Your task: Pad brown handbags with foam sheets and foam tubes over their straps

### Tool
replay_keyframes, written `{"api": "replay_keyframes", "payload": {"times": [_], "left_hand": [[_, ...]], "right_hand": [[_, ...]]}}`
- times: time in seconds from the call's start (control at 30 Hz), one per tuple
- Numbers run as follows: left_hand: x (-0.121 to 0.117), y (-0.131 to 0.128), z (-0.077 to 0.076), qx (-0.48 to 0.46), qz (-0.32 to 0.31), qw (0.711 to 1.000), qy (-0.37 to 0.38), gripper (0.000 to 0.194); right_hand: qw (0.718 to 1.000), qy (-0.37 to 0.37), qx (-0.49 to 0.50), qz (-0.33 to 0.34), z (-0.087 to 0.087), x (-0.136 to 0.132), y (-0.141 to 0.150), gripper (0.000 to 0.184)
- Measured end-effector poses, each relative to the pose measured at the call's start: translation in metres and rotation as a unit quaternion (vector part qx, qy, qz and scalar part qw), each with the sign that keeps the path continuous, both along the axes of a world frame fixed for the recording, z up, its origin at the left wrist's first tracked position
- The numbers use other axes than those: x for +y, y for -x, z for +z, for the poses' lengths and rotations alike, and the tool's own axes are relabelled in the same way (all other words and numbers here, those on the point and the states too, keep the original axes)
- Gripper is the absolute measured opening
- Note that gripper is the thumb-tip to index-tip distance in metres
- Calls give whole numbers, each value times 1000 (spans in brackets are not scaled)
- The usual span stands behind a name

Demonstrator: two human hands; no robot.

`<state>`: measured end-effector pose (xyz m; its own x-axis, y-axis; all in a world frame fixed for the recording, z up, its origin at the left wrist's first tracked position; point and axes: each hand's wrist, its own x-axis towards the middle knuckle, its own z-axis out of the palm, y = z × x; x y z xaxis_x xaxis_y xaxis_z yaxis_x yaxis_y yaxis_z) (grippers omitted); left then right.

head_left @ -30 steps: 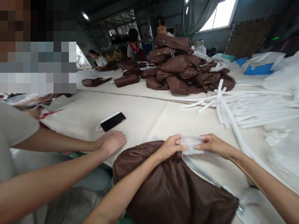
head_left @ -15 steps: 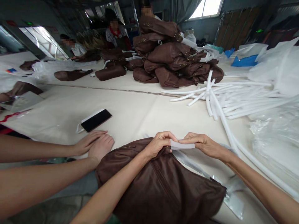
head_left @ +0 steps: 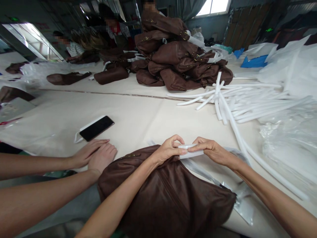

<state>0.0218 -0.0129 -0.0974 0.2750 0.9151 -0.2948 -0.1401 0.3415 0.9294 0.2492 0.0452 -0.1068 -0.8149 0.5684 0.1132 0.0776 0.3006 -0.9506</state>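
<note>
Phone [head_left: 97, 128] — left of bag [head_left: 170, 195] | bag pile [head_left: 173, 59] — behind both | foam rods [head_left: 247, 102] — right of pile

The brown bag [head_left: 158, 198] runs off the bottom edge (its lowest part unseen).

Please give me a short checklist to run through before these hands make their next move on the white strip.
1. Left hand gripping the white strip: ok, fingers at its left end.
2. Right hand gripping it too: ok, fingers across its right part.
3. A hand free for something else: not ok, both are occupied.
4. Strip secured underneath: cannot tell, its underside is hidden.
5. Other person's hands away from the strip: ok, they rest left of it, near the brown bag.
6. Phone apart from the bag: ok, table shows between them.
</note>
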Motion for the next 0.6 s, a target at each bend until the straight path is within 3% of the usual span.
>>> {"api": "replay_keyframes", "payload": {"times": [0.17, 0.3, 0.43, 0.5, 0.6], "left_hand": [[5, -1, -9, 74, -67, 995, 16, 45], [2, -1, -14, 119, -89, 989, -12, 41], [-4, -2, -12, 135, -79, 987, -37, 40], [-6, -2, -12, 152, -76, 985, -42, 39], [-7, -2, -15, 174, -81, 980, -45, 38]], "right_hand": [[1000, 0, 0, -29, -4, -1, -2, 33], [997, 62, -46, -29, 3, -4, -12, 30], [982, 147, -78, -91, 9, -3, -16, 53], [980, 118, -129, -90, 8, -3, -11, 56], [975, 10, -216, -44, 0, -7, 1, 48]]}}
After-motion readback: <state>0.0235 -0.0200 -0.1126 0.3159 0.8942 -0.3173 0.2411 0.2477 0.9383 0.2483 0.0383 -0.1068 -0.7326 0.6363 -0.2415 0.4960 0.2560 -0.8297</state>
